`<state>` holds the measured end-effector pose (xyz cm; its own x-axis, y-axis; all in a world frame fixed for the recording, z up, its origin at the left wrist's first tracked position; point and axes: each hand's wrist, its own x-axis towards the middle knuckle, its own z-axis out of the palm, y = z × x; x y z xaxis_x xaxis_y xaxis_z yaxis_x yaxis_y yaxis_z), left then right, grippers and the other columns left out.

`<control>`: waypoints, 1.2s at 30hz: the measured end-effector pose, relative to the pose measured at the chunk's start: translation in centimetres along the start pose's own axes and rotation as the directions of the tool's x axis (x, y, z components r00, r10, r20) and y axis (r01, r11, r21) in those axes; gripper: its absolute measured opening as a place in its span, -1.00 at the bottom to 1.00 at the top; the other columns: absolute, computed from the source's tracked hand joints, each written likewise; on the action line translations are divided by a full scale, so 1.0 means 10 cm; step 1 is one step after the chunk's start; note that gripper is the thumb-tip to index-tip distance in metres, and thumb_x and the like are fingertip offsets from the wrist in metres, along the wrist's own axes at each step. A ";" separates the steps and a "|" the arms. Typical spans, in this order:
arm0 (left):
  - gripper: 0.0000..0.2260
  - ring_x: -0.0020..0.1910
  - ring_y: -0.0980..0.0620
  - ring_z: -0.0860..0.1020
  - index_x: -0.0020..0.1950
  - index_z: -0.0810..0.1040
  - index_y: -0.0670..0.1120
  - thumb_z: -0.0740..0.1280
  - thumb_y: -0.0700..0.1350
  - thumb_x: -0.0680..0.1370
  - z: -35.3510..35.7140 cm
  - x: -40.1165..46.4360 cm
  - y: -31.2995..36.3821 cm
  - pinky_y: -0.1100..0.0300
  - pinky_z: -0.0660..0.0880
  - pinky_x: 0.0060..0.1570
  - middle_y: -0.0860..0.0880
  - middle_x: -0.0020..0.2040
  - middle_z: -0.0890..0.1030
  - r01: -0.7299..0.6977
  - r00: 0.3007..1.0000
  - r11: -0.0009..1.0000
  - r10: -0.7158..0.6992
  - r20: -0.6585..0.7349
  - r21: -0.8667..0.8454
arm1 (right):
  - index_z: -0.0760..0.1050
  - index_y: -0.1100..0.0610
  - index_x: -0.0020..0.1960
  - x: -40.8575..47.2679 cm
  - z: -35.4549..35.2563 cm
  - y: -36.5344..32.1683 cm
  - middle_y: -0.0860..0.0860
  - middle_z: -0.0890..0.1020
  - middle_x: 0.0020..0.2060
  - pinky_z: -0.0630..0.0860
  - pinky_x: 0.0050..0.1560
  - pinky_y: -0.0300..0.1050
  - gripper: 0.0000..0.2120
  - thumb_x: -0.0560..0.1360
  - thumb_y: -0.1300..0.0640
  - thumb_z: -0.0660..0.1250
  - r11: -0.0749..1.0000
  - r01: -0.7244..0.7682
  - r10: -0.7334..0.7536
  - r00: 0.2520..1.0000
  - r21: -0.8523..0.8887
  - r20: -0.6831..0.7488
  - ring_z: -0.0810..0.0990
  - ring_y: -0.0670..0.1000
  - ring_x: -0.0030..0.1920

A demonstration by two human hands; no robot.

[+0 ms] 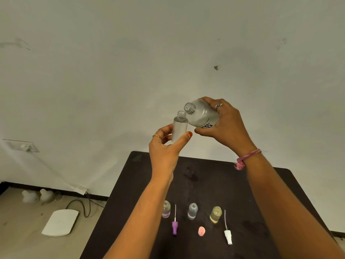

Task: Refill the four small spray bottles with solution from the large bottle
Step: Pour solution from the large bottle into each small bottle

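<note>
Two hands are raised well above the dark table (214, 184), each wrapped around a bottle. The left hand (164, 146) grips a small frosted bottle (179, 128) upright between thumb and curled fingers, its open neck at the top so it can take liquid. The right hand (224, 124) curls around the large bottle (202, 114), tilted with its uncapped mouth pointing toward the small one and sitting just above and beside that neck, which looks like the line-up for a pour. No stream shows between the two mouths, so whether liquid is running cannot be told. Down on the table, near the front edge, three more small bottles stand upright in a row with their tops off: a clear one (166, 209), a greyish one (192, 211) and a yellowish one (216, 214). In front of them lie a purple sprayer (175, 226), a pink cap (201, 231) and a white sprayer (228, 236), set aside, likely so each neck stays open for filling. Holding both bottles high probably brings the narrow neck closer to the eye.
</note>
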<state>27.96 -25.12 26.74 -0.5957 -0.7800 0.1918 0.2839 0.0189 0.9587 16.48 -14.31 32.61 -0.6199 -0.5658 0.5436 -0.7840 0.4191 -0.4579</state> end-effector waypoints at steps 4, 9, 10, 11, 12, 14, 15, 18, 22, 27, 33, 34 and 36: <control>-0.58 0.04 0.11 0.57 0.17 0.56 -0.02 0.56 -0.06 0.35 -0.21 0.07 -0.12 0.54 0.45 -0.27 0.04 0.08 0.61 0.001 1.000 1.000 -0.001 -0.021 0.023 | 0.39 -0.02 0.35 -0.03 0.18 -0.03 -0.01 0.51 0.12 0.32 -0.07 -0.50 -0.25 0.22 0.06 0.60 0.997 -0.051 0.049 0.998 0.061 0.042 0.43 -0.09 0.03; -0.56 0.04 0.06 0.61 0.18 0.56 0.00 0.56 -0.04 0.34 -0.58 0.13 -0.40 0.34 0.55 -0.10 0.05 0.08 0.63 0.032 0.999 0.996 -0.030 -0.037 0.079 | 0.36 0.00 0.36 -0.07 0.40 -0.04 -0.09 0.48 0.13 0.43 0.04 -0.29 -0.21 0.21 0.06 0.61 0.969 -0.155 0.138 0.985 0.193 0.099 0.45 -0.09 0.09; -0.57 0.04 0.07 0.61 0.17 0.56 0.01 0.56 -0.04 0.34 -0.66 0.14 -0.46 0.30 0.55 -0.06 0.05 0.07 0.64 0.045 0.999 0.995 -0.042 -0.035 0.087 | 0.37 0.00 0.35 -0.08 0.45 -0.03 -0.11 0.48 0.11 0.44 0.05 -0.28 -0.22 0.21 0.06 0.61 0.959 -0.175 0.154 0.982 0.222 0.113 0.47 -0.09 0.09; -0.58 0.05 0.08 0.61 0.15 0.57 0.02 0.56 -0.05 0.33 -0.74 0.15 -0.53 0.28 0.55 -0.04 0.06 0.06 0.64 0.058 0.998 0.994 -0.056 -0.033 0.092 | 0.38 -0.01 0.34 -0.10 0.51 -0.03 -0.12 0.49 0.11 0.46 0.06 -0.27 -0.23 0.20 0.06 0.62 0.947 -0.197 0.169 0.977 0.255 0.127 0.49 -0.08 0.08; -0.59 0.05 0.10 0.61 0.14 0.56 0.05 0.56 -0.06 0.33 -0.82 0.15 -0.59 0.29 0.54 -0.04 0.08 0.05 0.64 0.073 0.997 0.992 -0.070 -0.034 0.102 | 0.38 -0.01 0.33 -0.11 0.56 -0.02 -0.13 0.51 0.11 0.47 0.08 -0.26 -0.23 0.20 0.06 0.62 0.932 -0.220 0.185 0.972 0.288 0.142 0.51 -0.07 0.08; -0.60 0.06 0.15 0.59 0.13 0.56 0.06 0.56 -0.07 0.34 -0.97 0.14 -0.72 0.33 0.51 -0.05 0.11 0.05 0.63 0.099 0.995 0.986 -0.095 -0.036 0.133 | 0.39 -0.03 0.31 -0.15 0.68 0.00 -0.13 0.53 0.11 0.49 0.10 -0.23 -0.24 0.19 0.06 0.63 0.900 -0.264 0.216 0.961 0.346 0.171 0.53 -0.06 0.09; -0.60 0.06 0.15 0.59 0.14 0.55 0.06 0.56 -0.08 0.34 -1.04 0.14 -0.80 0.34 0.49 -0.04 0.11 0.05 0.63 0.113 0.993 0.982 -0.109 -0.036 0.152 | 0.40 -0.04 0.30 -0.17 0.73 0.01 -0.13 0.53 0.11 0.51 0.10 -0.20 -0.25 0.18 0.06 0.63 0.886 -0.284 0.231 0.956 0.365 0.183 0.54 -0.06 0.09; -0.58 0.07 0.16 0.59 0.16 0.56 0.03 0.56 -0.08 0.34 -1.23 0.12 -1.06 0.36 0.46 -0.03 0.09 0.06 0.64 0.167 0.986 0.963 -0.161 -0.045 0.209 | 0.40 -0.07 0.28 -0.24 0.90 0.04 -0.13 0.55 0.09 0.54 0.08 -0.18 -0.26 0.18 0.05 0.63 0.852 -0.335 0.266 0.939 0.403 0.217 0.56 -0.08 0.07; -0.56 0.06 0.16 0.59 0.20 0.55 -0.02 0.56 -0.11 0.36 -1.45 0.07 -1.42 0.39 0.46 -0.03 0.06 0.08 0.64 0.252 0.968 0.928 -0.239 -0.079 0.273 | 0.38 -0.08 0.27 -0.35 1.12 0.11 -0.14 0.55 0.09 0.53 0.05 -0.22 -0.26 0.17 0.04 0.63 0.819 -0.393 0.303 0.915 0.418 0.266 0.56 -0.09 0.08; -0.60 -0.03 0.16 0.60 0.16 0.53 -0.04 0.54 -0.17 0.37 -1.63 -0.02 -1.77 0.32 0.50 0.00 0.04 0.03 0.63 0.350 0.937 0.881 -0.326 -0.127 0.319 | 0.37 -0.11 0.23 -0.52 1.32 0.20 -0.19 0.55 0.08 0.48 0.01 -0.37 -0.29 0.19 0.08 0.63 0.786 -0.435 0.326 0.895 0.439 0.304 0.54 -0.13 0.09; -0.59 0.03 0.05 0.56 0.20 0.51 -0.08 0.51 -0.23 0.39 -1.74 -0.07 -2.11 0.14 0.50 0.11 -0.07 0.12 0.61 0.474 0.880 0.787 -0.436 -0.188 0.394 | 0.37 -0.10 0.23 -0.69 1.52 0.33 -0.12 0.56 0.13 0.52 0.12 -0.27 -0.31 0.20 0.10 0.62 0.772 -0.442 0.324 0.892 0.457 0.316 0.54 -0.10 0.15; -0.59 0.04 0.04 0.56 0.20 0.51 -0.09 0.51 -0.24 0.40 -1.75 -0.08 -2.15 0.11 0.50 0.13 -0.09 0.13 0.61 0.494 0.869 0.772 -0.453 -0.199 0.401 | 0.37 -0.09 0.24 -0.71 1.56 0.35 -0.12 0.55 0.14 0.51 0.11 -0.30 -0.30 0.21 0.10 0.62 0.775 -0.443 0.324 0.891 0.451 0.318 0.54 -0.09 0.15; -0.58 0.09 -0.01 0.57 0.22 0.50 -0.11 0.50 -0.25 0.41 -1.77 -0.08 -2.23 0.07 0.49 0.16 -0.11 0.16 0.60 0.529 0.848 0.742 -0.481 -0.221 0.412 | 0.36 -0.06 0.26 -0.75 1.62 0.40 -0.09 0.55 0.15 0.51 0.13 -0.28 -0.29 0.21 0.09 0.62 0.780 -0.443 0.324 0.890 0.442 0.321 0.53 -0.07 0.17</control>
<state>35.34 -36.00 1.50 -0.4756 -0.8090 -0.3453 -0.4137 -0.1408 0.8995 18.55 -19.85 15.32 -0.7954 -0.5961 0.1095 -0.3230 0.2641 -0.9088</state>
